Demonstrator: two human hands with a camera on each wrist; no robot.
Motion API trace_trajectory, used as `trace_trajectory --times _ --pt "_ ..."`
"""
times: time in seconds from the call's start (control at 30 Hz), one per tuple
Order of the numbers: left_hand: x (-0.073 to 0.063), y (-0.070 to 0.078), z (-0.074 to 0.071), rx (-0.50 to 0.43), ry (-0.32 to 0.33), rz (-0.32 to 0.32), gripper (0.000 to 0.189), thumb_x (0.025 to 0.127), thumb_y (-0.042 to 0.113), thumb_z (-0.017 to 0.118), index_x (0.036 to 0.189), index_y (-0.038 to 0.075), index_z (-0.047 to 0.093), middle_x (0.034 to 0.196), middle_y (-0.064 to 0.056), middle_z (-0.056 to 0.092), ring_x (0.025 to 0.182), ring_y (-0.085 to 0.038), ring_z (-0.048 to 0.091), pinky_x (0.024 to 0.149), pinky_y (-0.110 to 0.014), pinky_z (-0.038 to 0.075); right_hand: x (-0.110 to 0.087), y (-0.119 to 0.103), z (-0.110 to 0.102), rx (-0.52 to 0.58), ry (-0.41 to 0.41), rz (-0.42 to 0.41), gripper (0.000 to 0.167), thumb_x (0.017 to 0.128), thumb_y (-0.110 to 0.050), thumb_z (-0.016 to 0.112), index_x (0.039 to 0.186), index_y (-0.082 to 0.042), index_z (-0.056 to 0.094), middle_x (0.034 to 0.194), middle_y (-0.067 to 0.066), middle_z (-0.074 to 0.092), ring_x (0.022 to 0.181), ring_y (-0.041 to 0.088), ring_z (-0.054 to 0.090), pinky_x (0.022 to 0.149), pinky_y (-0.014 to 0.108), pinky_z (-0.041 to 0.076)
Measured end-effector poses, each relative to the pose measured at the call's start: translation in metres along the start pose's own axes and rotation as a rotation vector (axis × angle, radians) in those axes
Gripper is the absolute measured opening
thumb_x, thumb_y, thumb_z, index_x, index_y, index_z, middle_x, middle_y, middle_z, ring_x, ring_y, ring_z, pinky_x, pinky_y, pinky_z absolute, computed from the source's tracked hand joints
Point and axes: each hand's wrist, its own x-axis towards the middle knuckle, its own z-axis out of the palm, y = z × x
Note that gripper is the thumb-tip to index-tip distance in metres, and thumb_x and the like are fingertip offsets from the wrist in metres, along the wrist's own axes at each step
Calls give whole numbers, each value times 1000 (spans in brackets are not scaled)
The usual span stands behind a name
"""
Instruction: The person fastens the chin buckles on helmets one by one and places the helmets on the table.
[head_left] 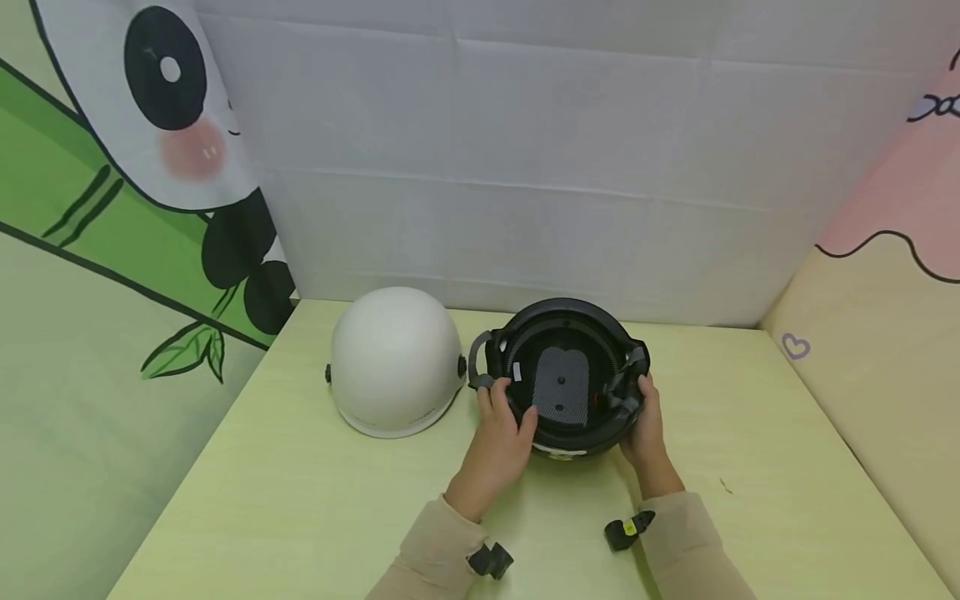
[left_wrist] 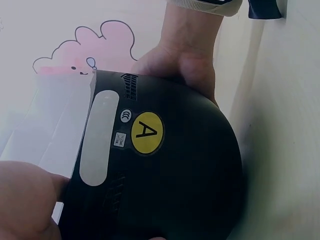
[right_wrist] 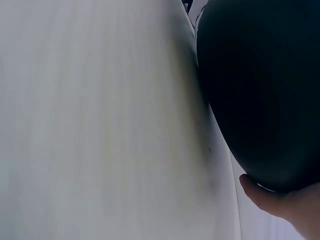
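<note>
Hiding part of the right hand (head_left: 647,429), the black helmet (head_left: 561,371) is gripped by it and by the left hand (head_left: 498,437), hollow side showing; whether the table (head_left: 262,500) is touched cannot be told. Just beside, a white helmet (head_left: 397,362) is seen.

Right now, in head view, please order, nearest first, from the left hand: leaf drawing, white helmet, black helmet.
1. Black helmet: held by the left hand.
2. White helmet: just left of the black one.
3. Leaf drawing: far left side.
</note>
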Motion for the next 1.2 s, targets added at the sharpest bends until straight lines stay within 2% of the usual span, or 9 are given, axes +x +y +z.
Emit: trace_trajectory --times 0.2,0.43,0.57,0.73,0.9,0.97,1.07,1.2 --pt "4 0 -2 20 1 -18 55 101 32 52 142 4 28 129 -16 30 64 -23 54 62 -41 47 2 0 -1 3 4 3 45 104 -42 25 147 -26 24 142 12 28 125 23 35 94 24 40" --pt "3 -1 -6 35 -36 -23 64 99 37 56 147 6 26 131 -16 29 64 -23 54 59 -39 46 2 -2 -4 10 19 7 34 105 -38 27 135 -24 33 129 5 38 115 15 42 91 23 41" --pt "2 0 -8 37 -42 -25 68 99 39 56 150 9 22 134 -17 29 68 -24 56 62 -41 47 3 -6 -6 -92 1 18 43 106 -36 24 145 -18 23 134 5 33 120 17 38 94 21 38" --pt "1 1 -11 34 -57 -27 72 99 39 55 153 11 17 142 -20 25 79 -31 60 69 -47 49 6 -19 -9 -242 -19 89 58 107 -37 25 155 -13 3 149 9 18 131 20 25 98 21 31" --pt "-2 3 -15 30 -87 -38 77 99 39 55 156 16 9 151 -24 18 91 -40 61 73 -52 49 10 -34 -19 -320 -70 144 62 107 -35 28 156 -13 -3 154 16 10 129 18 28 96 20 34" --pt "-3 3 -19 21 -100 -45 79 99 40 55 157 18 7 154 -25 16 96 -42 60 74 -53 49 12 -38 -22 -348 -80 164 62 107 -35 29 157 -13 -2 153 16 12 126 16 32 97 25 33" --pt "-5 4 -25 5 -112 -52 81 98 41 55 158 21 4 156 -23 15 97 -41 62 73 -53 49 14 -44 -23 -366 -76 184 62 107 -35 30 157 -12 0 154 18 13 129 20 31 104 43 27" --pt "-5 2 -35 -15 -109 -57 82 98 41 56 158 22 3 153 -15 29 110 -36 58 79 -50 49 16 -50 -24 -367 -77 192 63 107 -31 31 156 -11 -1 157 20 8 141 33 14 105 66 13"
